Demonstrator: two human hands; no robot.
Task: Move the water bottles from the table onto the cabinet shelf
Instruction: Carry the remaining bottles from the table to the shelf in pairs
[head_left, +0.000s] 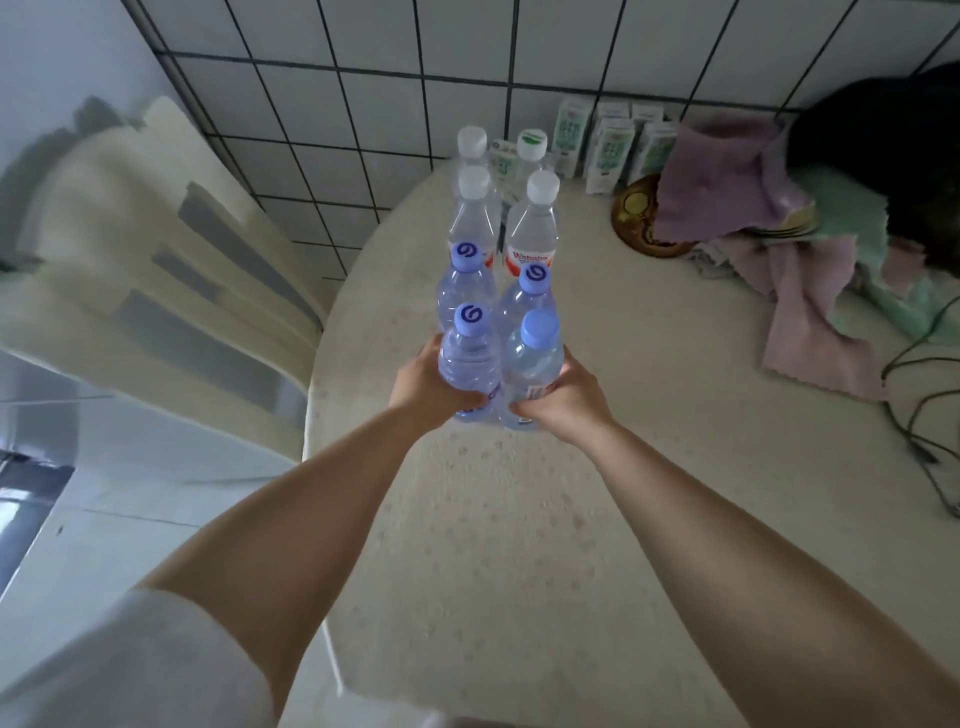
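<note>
Several clear water bottles stand upright in two rows on the round pale table (519, 519). My left hand (428, 384) grips the nearest left bottle (470, 358), which has a blue cap with a swirl mark. My right hand (563, 397) grips the nearest right bottle (535, 358), blue-capped too. Behind them stand two more blue-capped bottles (465, 288) (530, 299), then white-capped bottles (472, 218) (535, 223) with red labels. Both held bottles touch each other. The cabinet shelf is not in view.
Small green-and-white cartons (613, 145) line the tiled wall at the back. A brown round dish (641, 218), pink and green cloths (810, 291), a dark bag (883, 140) and black cables (919, 415) fill the table's right side. A cream plastic chair (156, 249) stands left.
</note>
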